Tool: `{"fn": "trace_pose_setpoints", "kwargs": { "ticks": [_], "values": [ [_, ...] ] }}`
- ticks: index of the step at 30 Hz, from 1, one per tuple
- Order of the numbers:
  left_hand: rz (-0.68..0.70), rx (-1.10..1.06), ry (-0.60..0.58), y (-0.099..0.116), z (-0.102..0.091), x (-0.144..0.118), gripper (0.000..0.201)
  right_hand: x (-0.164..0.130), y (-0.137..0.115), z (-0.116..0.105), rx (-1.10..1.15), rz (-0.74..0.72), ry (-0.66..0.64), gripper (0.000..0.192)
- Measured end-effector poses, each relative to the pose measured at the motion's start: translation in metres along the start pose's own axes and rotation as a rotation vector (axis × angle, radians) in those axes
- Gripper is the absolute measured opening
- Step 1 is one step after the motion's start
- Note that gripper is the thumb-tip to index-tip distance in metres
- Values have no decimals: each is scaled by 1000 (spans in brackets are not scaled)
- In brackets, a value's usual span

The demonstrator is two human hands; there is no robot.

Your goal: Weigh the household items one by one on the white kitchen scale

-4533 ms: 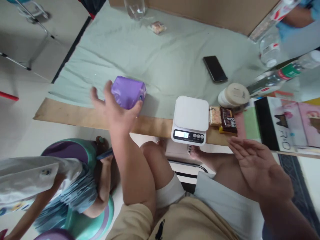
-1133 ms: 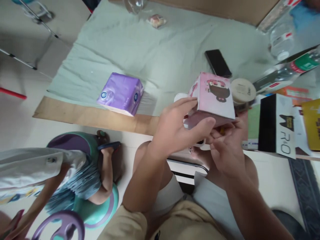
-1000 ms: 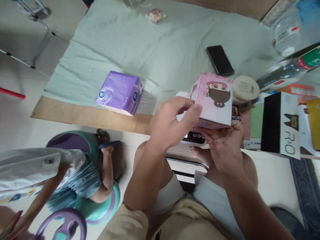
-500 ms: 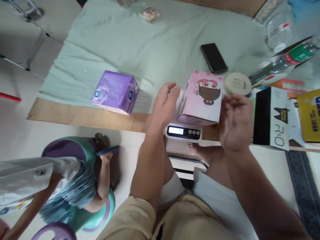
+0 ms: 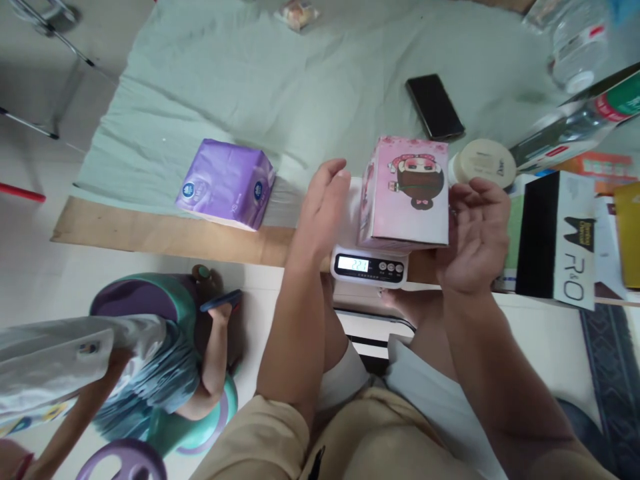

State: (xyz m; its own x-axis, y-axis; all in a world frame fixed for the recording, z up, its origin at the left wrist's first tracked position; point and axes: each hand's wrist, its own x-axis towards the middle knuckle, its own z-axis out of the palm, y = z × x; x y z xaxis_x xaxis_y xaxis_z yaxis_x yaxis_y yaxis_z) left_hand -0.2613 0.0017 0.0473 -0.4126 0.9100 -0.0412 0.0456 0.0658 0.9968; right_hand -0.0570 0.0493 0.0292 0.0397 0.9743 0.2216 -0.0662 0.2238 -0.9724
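Observation:
A pink cardboard box [image 5: 407, 193] with a cartoon girl printed on it rests on a white digital kitchen scale [image 5: 370, 265] at the table's front edge. The lit display appears to read 221. My left hand [image 5: 326, 200] is just left of the box, fingers stretched out and apart from it, holding nothing. On the other side, my right hand [image 5: 477, 233] is palm up with loosely curled, parted fingers, close to the box's right face; whether it touches the box I cannot tell. A purple tissue pack [image 5: 227, 183] lies farther left on the table.
Behind the box lies a black phone [image 5: 435, 105]. Right of it are a round cream jar [image 5: 484, 163], a black-and-white box [image 5: 557, 237] and a plastic bottle [image 5: 580, 57]. A small wrapped snack [image 5: 299, 13] sits far back. Another person [image 5: 145, 373] is on a low seat at left.
My hands have drawn slightly away from the box, and the right palm has turned up more. The scale's display now reads more clearly. The view has shifted a little.

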Motion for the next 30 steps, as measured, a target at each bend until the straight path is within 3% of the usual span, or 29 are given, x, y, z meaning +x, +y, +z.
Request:
{"fn": "trace_pose_setpoints", "kwargs": {
  "ticks": [10, 19, 26, 30],
  "values": [
    [-15, -8, 3, -2, 1, 1, 40, 5, 16, -11, 30, -55, -6, 38],
    [107, 17, 38, -15, 2, 3, 41, 2, 19, -19, 81, -89, -91, 31],
    [180, -51, -37, -23, -3, 8, 53, -4, 12, -5, 19, -70, -42, 36],
    [150, -145, -175, -19, -5, 4, 62, -13, 6, 2, 22, -38, -103, 39]
  ]
}}
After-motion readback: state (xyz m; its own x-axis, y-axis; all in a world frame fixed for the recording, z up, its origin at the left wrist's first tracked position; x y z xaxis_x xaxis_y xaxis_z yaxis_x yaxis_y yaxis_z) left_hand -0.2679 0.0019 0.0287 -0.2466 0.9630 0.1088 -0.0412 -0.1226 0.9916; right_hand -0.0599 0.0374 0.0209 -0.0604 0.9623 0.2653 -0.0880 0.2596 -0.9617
